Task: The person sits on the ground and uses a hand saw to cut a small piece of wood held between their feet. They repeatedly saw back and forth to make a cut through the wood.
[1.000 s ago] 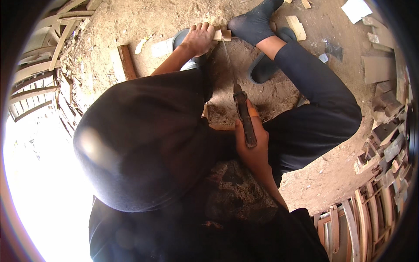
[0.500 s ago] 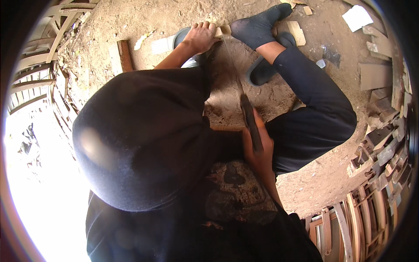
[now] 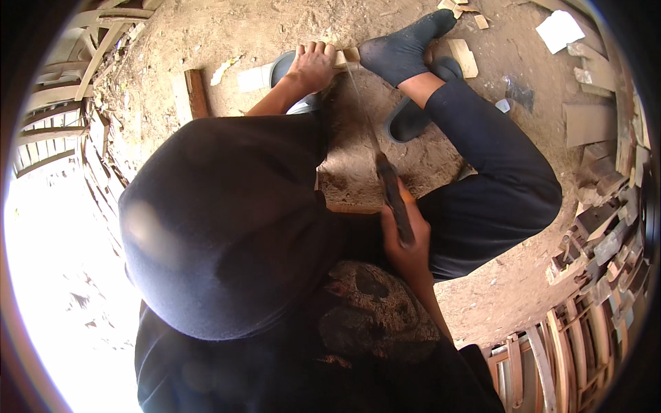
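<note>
Dusty brown earth floor [image 3: 496, 296] spreads around a handsaw [image 3: 383, 168], with stacked wood offcuts [image 3: 609, 241] well to the right of the saw, curved wooden pieces [image 3: 563, 351] to its right and nearer the wearer, and slatted woodwork [image 3: 51, 134] far to its left. Strong light whites out the ground on the saw's near left side.

The right hand [image 3: 414, 251] is wrapped round the dark handle of the handsaw, and the thin blade points away from the wearer. At the far end of the saw lies a small wooden piece [image 3: 352, 55]; the blade meets it there, though how deep any cut goes is too small to tell. Just left of the saw's tip, the left hand [image 3: 313, 67] is closed over the wooden piece, fingers bent across it. Just right of the tip, a foot in a dark sock [image 3: 399, 55] rests against the piece's other end.

One dark slipper [image 3: 406, 124] sits right of the saw blade, another slipper [image 3: 279, 67] left of it beyond the forearm. Farther left of the saw lies a brown block [image 3: 196, 93]; farther right, a pale offcut [image 3: 463, 58] and a white sheet [image 3: 560, 32].
</note>
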Demonstrator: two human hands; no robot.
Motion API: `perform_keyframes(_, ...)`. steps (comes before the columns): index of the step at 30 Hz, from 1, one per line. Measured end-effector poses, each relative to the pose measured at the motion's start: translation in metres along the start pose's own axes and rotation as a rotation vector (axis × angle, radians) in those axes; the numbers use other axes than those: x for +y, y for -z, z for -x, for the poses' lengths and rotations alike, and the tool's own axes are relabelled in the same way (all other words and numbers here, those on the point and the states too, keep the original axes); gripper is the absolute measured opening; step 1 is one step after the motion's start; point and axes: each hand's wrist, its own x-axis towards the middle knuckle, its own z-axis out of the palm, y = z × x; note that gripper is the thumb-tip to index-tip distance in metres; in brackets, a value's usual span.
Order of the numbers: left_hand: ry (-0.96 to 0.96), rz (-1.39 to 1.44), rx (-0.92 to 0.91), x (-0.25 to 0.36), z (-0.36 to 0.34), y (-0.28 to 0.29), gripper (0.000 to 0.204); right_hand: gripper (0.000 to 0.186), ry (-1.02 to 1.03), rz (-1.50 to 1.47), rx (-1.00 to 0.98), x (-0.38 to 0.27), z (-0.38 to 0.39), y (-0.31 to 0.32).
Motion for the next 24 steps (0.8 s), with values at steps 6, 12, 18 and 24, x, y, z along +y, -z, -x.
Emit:
perform_keyframes(6,0.017,-0.109,0.001,-0.002,0.003,-0.01,0.052,0.044,-0.174,0.054,-0.095,0.007,-0.029,-0.019)
perform_keyframes(12,0.053,0.023,0.021,0.008,-0.001,0.001,0.048,0.042,-0.14,-0.003,-0.044,0.013,-0.04,-0.024)
perform_keyframes(18,0.077,0.007,0.047,0.007,0.002,-0.005,0.042,0.044,0.048,0.137,-0.025,0.037,-0.04,-0.031)
perform_keyframes(24,0.164,0.07,-0.052,0.014,-0.014,0.0,0.047,0.047,-0.174,-0.002,-0.023,0.021,-0.064,-0.038)
